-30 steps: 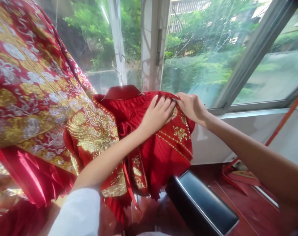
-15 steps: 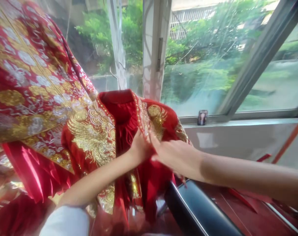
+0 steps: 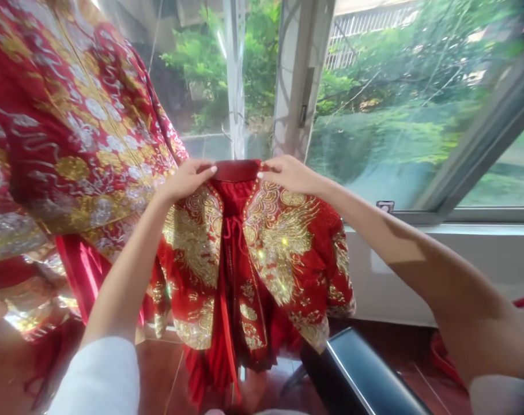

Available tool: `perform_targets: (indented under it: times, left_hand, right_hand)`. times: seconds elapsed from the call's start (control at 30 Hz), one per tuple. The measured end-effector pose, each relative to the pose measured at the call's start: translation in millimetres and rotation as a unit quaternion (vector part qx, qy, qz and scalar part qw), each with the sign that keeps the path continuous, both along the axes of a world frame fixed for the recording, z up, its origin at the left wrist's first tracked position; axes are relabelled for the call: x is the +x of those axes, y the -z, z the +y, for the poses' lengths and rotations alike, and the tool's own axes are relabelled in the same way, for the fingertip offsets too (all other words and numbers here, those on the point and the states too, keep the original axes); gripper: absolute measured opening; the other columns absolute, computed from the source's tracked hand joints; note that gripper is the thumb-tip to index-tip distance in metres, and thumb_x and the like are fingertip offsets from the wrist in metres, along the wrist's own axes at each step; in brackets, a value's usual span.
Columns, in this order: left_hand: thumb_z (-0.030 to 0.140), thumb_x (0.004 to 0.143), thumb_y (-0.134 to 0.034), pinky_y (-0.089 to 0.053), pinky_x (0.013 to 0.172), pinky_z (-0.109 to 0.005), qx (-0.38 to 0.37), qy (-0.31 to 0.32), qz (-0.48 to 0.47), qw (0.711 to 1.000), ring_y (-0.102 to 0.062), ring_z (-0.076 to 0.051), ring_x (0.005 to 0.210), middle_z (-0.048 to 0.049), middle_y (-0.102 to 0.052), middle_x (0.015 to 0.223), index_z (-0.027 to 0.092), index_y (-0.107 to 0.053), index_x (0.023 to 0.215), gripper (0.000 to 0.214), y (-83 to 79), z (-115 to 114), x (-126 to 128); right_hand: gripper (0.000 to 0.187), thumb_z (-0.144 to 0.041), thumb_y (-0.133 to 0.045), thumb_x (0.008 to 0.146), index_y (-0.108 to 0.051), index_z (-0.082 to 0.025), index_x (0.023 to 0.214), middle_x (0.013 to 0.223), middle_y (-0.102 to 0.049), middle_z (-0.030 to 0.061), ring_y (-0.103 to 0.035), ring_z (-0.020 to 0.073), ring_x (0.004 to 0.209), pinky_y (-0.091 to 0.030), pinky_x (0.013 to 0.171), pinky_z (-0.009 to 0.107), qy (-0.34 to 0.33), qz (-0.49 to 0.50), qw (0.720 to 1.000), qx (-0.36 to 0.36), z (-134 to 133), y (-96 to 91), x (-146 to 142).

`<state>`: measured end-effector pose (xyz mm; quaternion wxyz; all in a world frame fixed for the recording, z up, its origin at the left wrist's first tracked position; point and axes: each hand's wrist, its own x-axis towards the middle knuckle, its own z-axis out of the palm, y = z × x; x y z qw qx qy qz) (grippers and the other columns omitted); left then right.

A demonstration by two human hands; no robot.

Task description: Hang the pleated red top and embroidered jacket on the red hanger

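Note:
A red jacket with gold embroidery hangs upright in front of the window, its front edges parted. Red pleated cloth with a tied cord shows inside the opening. My left hand pinches the jacket at the left side of its collar, thumb towards the neckline. At the collar's right side, my right hand grips the jacket in the same way. Between the two hands the dark red inner collar is visible. A hook tip shows behind the collar.
On the left hangs a larger red garment with gold and silver embroidery. A black glossy box-like object stands at lower right, close to the jacket's hem. Behind are the window frame and sill. The floor is reddish tile.
My hands have moved up from the jacket's right front edge to either side of the collar. The jacket front now lies flatter and more even. The view has shifted slightly left.

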<state>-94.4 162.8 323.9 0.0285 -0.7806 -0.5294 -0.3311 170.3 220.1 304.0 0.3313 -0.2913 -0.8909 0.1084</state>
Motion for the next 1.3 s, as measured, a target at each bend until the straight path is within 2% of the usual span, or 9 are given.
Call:
perform_targets:
  times: [0.27,0.47,0.6,0.7,0.83,0.93,1.07,1.2,1.3]
  left_hand:
    - [0.040,0.090,-0.046,-0.050,0.074,-0.027,0.118,0.080,-0.190,0.971,-0.060,-0.015,0.074,-0.0042,-0.064,0.070,0.014,-0.067,0.079,0.035,4.0,18.5,0.4]
    - [0.060,0.086,-0.048,-0.053,0.082,-0.034,-0.091,0.142,-0.008,0.986,-0.065,-0.022,0.095,-0.0094,-0.069,0.097,0.020,-0.069,0.104,0.048,-3.6,24.4,-75.7]
    - [0.052,0.071,-0.069,-0.047,0.100,-0.037,-0.108,0.152,0.082,0.979,-0.055,-0.027,0.122,-0.0102,-0.060,0.130,0.021,-0.056,0.131,0.070,14.5,14.5,-103.2]
    - [0.044,0.079,-0.062,-0.046,0.101,-0.041,-0.013,0.060,0.057,0.996,-0.059,-0.028,0.116,-0.0106,-0.062,0.127,0.018,-0.054,0.132,0.059,36.7,-4.7,-81.1]
    - [0.030,0.086,-0.057,-0.042,0.102,-0.053,0.130,-0.158,0.065,0.977,-0.055,-0.037,0.119,-0.0168,-0.061,0.128,0.017,-0.046,0.140,0.057,62.1,-34.8,-33.2]
    - [0.036,0.089,-0.053,-0.026,0.113,-0.058,0.208,-0.222,0.049,0.951,-0.035,-0.038,0.138,-0.0202,-0.041,0.148,0.015,-0.032,0.149,0.067,100.9,-53.4,-8.2]
    - [0.059,0.080,-0.057,-0.012,0.116,-0.063,0.218,-0.277,-0.006,0.936,-0.016,-0.041,0.146,-0.0272,-0.022,0.155,0.007,-0.022,0.150,0.095,204.0,-69.5,16.5]
    - [0.042,0.081,-0.061,-0.024,0.111,-0.066,0.140,-0.332,-0.027,0.932,-0.023,-0.045,0.142,-0.0331,-0.028,0.149,0.003,-0.037,0.142,0.076,294.0,-76.6,26.1]
    - [0.016,0.083,-0.049,-0.042,0.104,-0.054,0.164,-0.312,-0.032,0.935,-0.048,-0.037,0.128,-0.0269,-0.051,0.134,0.006,-0.051,0.128,0.046,313.7,-88.1,10.7]
  right_hand:
    - [0.043,-0.057,-0.059,0.083,-0.058,-0.018,0.065,0.063,-0.053,-0.0011,-0.050,0.0117,0.064,-0.040,0.062,0.026,-0.011,0.206,0.978,-0.041,9.7,10.7,-7.2]
    - [0.045,-0.047,-0.070,0.072,-0.069,-0.022,0.110,0.101,-0.071,0.0034,-0.063,0.0184,0.090,-0.053,0.081,0.034,-0.038,0.067,0.989,-0.128,3.4,13.7,29.5]
    - [0.052,-0.048,-0.063,0.079,-0.063,-0.024,0.125,0.106,-0.072,0.0039,-0.068,0.0203,0.085,-0.057,0.073,0.035,-0.045,0.031,0.973,-0.223,-13.1,34.9,58.3]
    - [0.051,-0.047,-0.060,0.081,-0.064,-0.020,0.124,0.107,-0.072,0.0072,-0.069,0.0232,0.086,-0.056,0.076,0.039,0.062,0.075,0.981,-0.165,-27.4,52.1,52.8]
    - [0.051,-0.040,-0.064,0.081,-0.061,-0.018,0.127,0.122,-0.065,0.0115,-0.061,0.0318,0.110,-0.046,0.097,0.052,0.286,0.098,0.950,0.077,-36.5,72.6,25.5]
    - [0.053,-0.036,-0.056,0.088,-0.051,-0.015,0.137,0.134,-0.057,0.0160,-0.051,0.0326,0.125,-0.039,0.105,0.054,0.356,0.133,0.905,0.192,-48.2,104.1,1.2]
    - [0.068,-0.041,-0.060,0.085,-0.037,-0.012,0.143,0.148,-0.036,0.0243,-0.028,0.0376,0.140,-0.029,0.109,0.061,0.408,0.177,0.836,0.322,-87.0,184.6,-45.0]
    - [0.062,-0.035,-0.060,0.084,-0.042,-0.010,0.137,0.145,-0.032,0.0309,-0.032,0.0446,0.134,-0.036,0.097,0.067,0.430,0.132,0.852,0.269,-110.5,260.7,-71.8]
    - [0.046,-0.022,-0.049,0.087,-0.048,-0.011,0.131,0.128,-0.052,0.0243,-0.051,0.0334,0.120,-0.045,0.095,0.053,0.409,0.201,0.866,0.205,-108.1,282.4,-56.7]
